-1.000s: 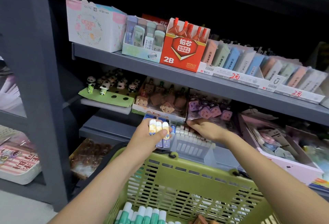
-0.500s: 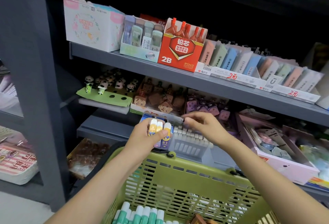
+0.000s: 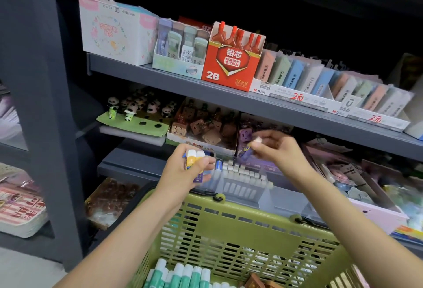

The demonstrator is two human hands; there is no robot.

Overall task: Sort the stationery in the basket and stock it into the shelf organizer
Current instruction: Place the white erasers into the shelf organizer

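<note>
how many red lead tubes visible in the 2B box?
5, standing in a row across the open top of the red 2B box on the upper shelf, left to right; a back row may be hidden.

Both bare forearms reach up and forward from bottom of frame, converging toward centre. Left hand [image 3: 183, 168] back-of-hand to camera, fingers curled round small bundle of white-capped yellow and purple sticks [image 3: 194, 164], thumb pressed across front. Right hand [image 3: 277, 150] slightly higher, apart from left, wrist bent, thumb and fingertips pinching single white-capped purple stick [image 3: 249, 148] (blurred, tilted down-left). Remaining right fingers loosely curled.
</note>
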